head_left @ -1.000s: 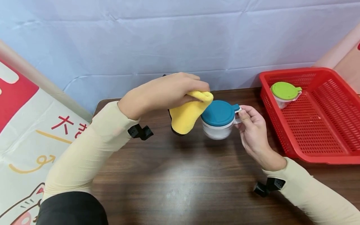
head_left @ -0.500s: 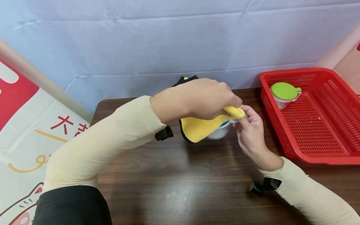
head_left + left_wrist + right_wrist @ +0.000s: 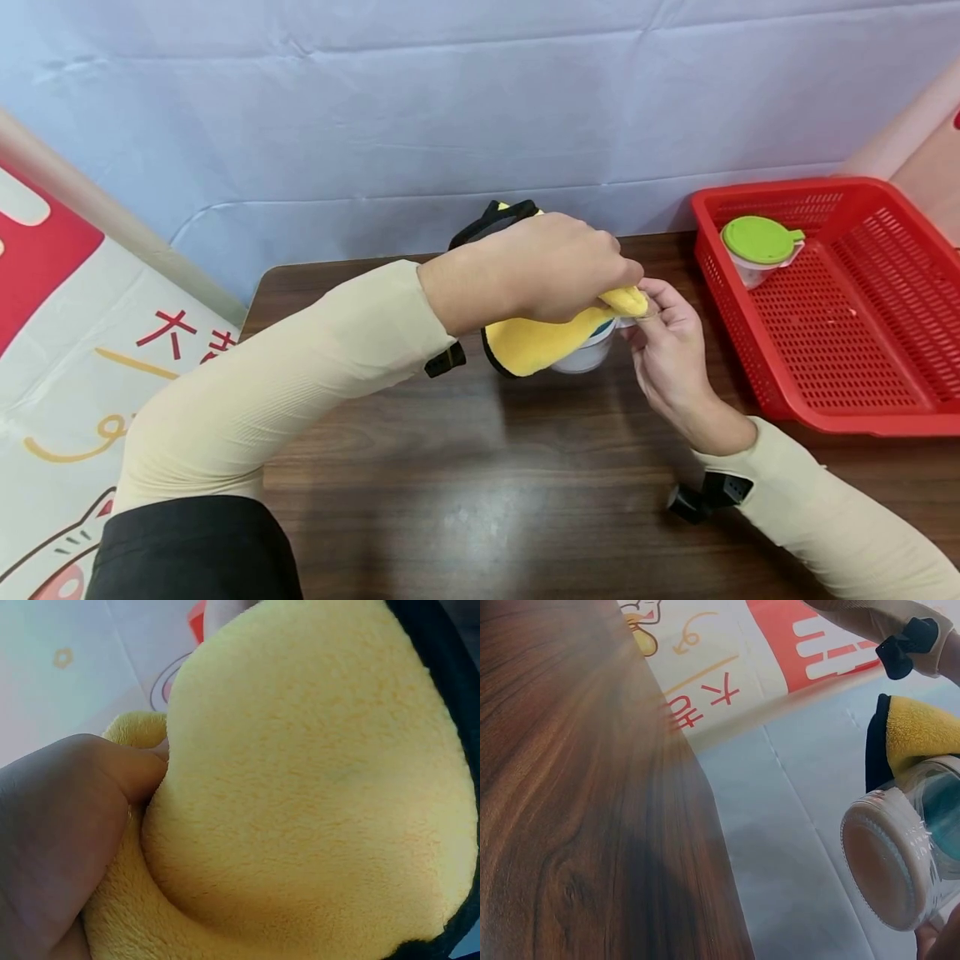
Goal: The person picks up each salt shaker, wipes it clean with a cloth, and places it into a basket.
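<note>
My left hand (image 3: 543, 262) grips a yellow cloth (image 3: 532, 343) with black edging, over the top of a seasoning jar (image 3: 583, 358). In the left wrist view the cloth (image 3: 315, 765) fills most of the picture, pinched by the thumb. My right hand (image 3: 671, 358) holds the jar at its handle side, raised above the table. Cloth and left hand hide nearly all of the blue lid. From below, the right wrist view shows the jar's clear round base (image 3: 881, 862), tilted in that picture, with the cloth (image 3: 922, 735) beside it.
A red perforated basket (image 3: 772, 367) stands at the right of the brown wooden table (image 3: 450, 467). Inside it, at the far left corner, is a similar jar with a green lid (image 3: 759, 240). A pale cloth backdrop (image 3: 465, 117) hangs behind the table.
The left hand has moved right with the cloth, from beside the jar to over its lid, the cloth's end reaching the right fingers. The right hand has barely moved.
</note>
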The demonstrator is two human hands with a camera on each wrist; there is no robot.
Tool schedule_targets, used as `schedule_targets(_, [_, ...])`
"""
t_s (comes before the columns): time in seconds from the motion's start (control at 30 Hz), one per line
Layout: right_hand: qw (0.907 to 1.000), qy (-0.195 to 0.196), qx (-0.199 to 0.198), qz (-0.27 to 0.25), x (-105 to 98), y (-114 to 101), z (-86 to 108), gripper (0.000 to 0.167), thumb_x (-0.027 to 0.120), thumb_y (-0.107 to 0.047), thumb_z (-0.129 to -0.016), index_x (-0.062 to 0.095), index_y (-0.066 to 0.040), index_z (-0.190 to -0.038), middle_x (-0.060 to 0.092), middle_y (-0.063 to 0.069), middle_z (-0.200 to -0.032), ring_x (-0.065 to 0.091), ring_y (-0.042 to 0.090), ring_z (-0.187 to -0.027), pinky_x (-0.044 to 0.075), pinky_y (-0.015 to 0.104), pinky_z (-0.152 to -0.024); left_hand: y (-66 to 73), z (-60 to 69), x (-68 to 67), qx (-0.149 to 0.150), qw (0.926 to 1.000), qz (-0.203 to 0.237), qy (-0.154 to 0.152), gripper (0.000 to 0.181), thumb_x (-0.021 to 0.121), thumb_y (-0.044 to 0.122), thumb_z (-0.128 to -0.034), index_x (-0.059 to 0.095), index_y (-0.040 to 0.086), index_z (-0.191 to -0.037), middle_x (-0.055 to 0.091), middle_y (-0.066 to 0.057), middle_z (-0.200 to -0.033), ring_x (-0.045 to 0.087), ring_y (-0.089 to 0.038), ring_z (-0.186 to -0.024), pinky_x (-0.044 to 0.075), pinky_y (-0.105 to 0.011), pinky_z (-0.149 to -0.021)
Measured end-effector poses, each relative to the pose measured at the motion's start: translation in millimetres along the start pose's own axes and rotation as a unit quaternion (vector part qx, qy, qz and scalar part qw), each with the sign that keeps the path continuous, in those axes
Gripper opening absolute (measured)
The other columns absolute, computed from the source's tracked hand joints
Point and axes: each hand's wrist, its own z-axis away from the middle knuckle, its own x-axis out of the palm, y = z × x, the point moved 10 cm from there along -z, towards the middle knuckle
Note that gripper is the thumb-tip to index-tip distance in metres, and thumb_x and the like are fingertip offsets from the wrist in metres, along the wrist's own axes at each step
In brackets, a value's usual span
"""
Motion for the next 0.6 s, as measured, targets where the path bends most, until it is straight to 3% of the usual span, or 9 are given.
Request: schedule_targets(0.6, [1.0,-0.002,-0.007,0.007,-1.9,-3.2,-0.1,0.007,0.066,-0.006,-0.096,0.068,-0.002,-0.101,0.07,0.005,-0.088,0.064,0.011,-0.073,0.052,0.016,-0.062,-3.9,-3.7,-0.3,0.004,0.998,-0.062,0.016,0.028,0.057,0.027,-0.1046,0.064,0.021,-0.132,0.068,-0.002,-0.113,0.063,-0.016,-0.098,0.054,-0.031,-0.085])
